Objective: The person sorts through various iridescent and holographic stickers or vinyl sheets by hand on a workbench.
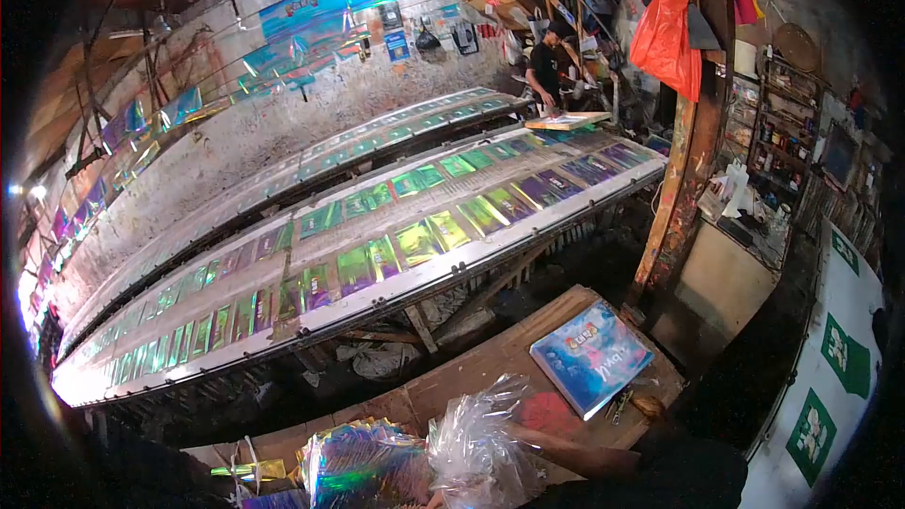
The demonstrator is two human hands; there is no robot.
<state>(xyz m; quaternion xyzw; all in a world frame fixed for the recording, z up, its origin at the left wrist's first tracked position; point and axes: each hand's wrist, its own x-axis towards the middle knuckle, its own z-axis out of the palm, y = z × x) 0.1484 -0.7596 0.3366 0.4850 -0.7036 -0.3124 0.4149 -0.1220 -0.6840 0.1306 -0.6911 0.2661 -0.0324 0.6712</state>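
From the lower right my right forearm [580, 457] reaches into a crumpled clear plastic bag [483, 443]. The plastic covers my right hand, so its fingers cannot be made out. Just left of the bag stands a thick stack of shiny iridescent sheets [363, 462], touching or nearly touching it. A blue and pink printed pack [592, 356] lies flat on the wooden bench [415, 410], beyond my right arm. My left hand cannot be made out at the bottom edge.
Long tables [424, 273] carry rows of green, yellow and purple foil sheets. A person [545, 66] stands at the far end beside a flat frame [567, 121]. A wooden post [683, 170] with a red plastic bag [667, 38] rises at right, near a white board with green prints [818, 358].
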